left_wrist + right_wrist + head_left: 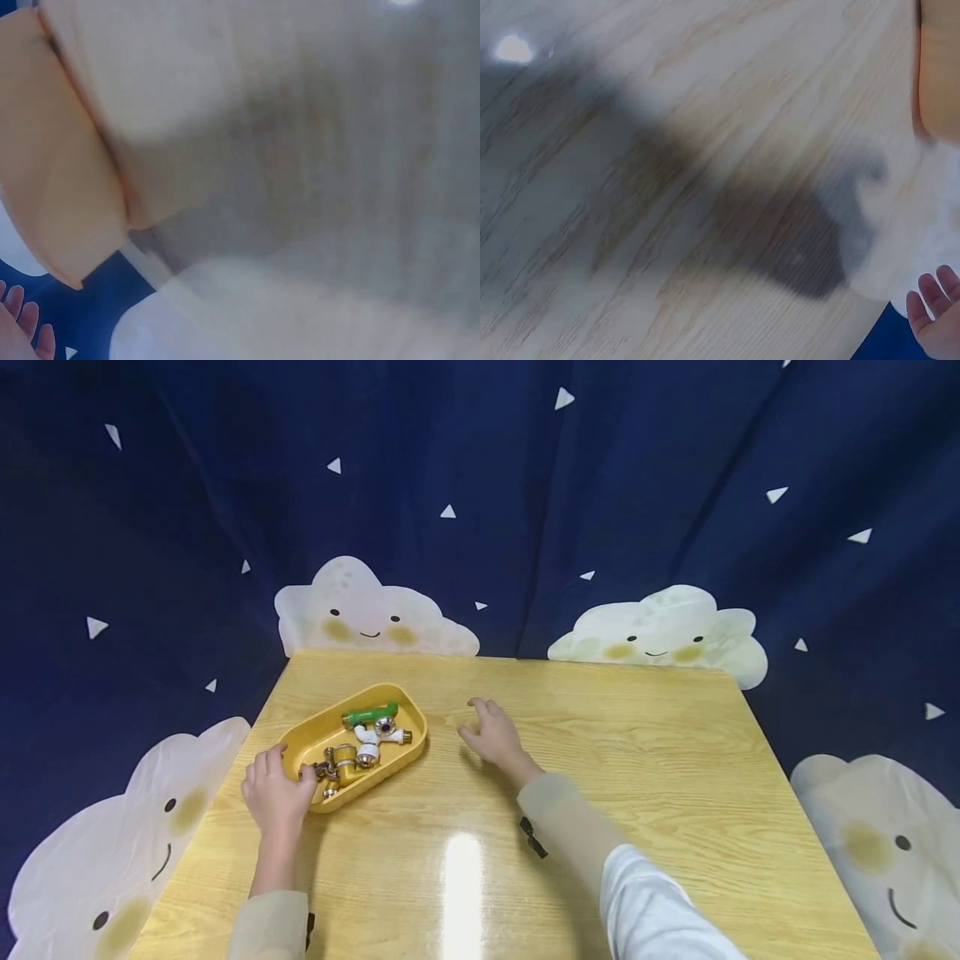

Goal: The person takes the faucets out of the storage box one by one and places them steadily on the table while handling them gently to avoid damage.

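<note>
A yellow plastic tray (pixel 412 710) stands at the left of the wooden table. Inside it lie a green tap (pixel 371 715), a white tap (pixel 388 737) with chrome-ended knobs, and a yellow tap (pixel 345 760) with a ribbed collar and dark metal parts. My left hand (pixel 277 789) is over the tray's near left end, fingers spread; in the left wrist view a gap shows between its fingertips and the tray wall (pixel 60 150). To the right of the tray, my right hand (pixel 495 739) hovers above the tabletop with thumb and fingers apart, holding nothing.
The wooden table (pixel 615 752) stretches to the right and towards me, with a bright reflection near the front. Behind and beside it hangs a dark blue curtain (pixel 510 460) with white triangles and smiling clouds.
</note>
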`<state>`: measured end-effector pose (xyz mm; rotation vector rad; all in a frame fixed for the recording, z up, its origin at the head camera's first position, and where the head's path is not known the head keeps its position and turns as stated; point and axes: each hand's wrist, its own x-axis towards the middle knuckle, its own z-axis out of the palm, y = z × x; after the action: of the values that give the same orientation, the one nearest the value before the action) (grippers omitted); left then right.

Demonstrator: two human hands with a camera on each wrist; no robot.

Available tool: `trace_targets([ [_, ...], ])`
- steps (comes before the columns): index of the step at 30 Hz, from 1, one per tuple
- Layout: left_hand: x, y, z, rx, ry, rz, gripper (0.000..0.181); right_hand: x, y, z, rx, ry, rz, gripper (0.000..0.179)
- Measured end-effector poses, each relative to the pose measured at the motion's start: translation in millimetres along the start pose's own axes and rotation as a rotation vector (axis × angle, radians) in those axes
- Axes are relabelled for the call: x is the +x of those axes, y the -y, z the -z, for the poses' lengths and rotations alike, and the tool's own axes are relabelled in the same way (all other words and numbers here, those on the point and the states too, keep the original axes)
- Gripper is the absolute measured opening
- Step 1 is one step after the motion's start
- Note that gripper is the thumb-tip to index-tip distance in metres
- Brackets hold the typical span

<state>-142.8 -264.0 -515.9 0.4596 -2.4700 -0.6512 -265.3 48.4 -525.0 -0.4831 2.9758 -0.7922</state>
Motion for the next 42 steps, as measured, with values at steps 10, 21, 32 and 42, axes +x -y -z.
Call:
trace_targets([
  [10,-13.8,12.1,-0.2,0.012,0.038,0.082,0.044,3.8,21.4,-11.1,0.055,0.057,-0.009,0.047],
  [21,-22.5,20.5,-3.9,-0.006,0.042,0.169,0.045,2.6,38.3,-23.1,0.090,0.162,-0.069,0.051],
  [32,-29.2,20.8,-9.5,-0.045,0.028,0.210,0.045,6.4,49.3,-30.4,0.126,0.210,-0.093,0.051],
  [42,-31.6,22.9,-14.6,-0.075,0.042,0.268,0.047,9.9,59.4,-33.0,0.115,0.228,-0.122,0.049],
])
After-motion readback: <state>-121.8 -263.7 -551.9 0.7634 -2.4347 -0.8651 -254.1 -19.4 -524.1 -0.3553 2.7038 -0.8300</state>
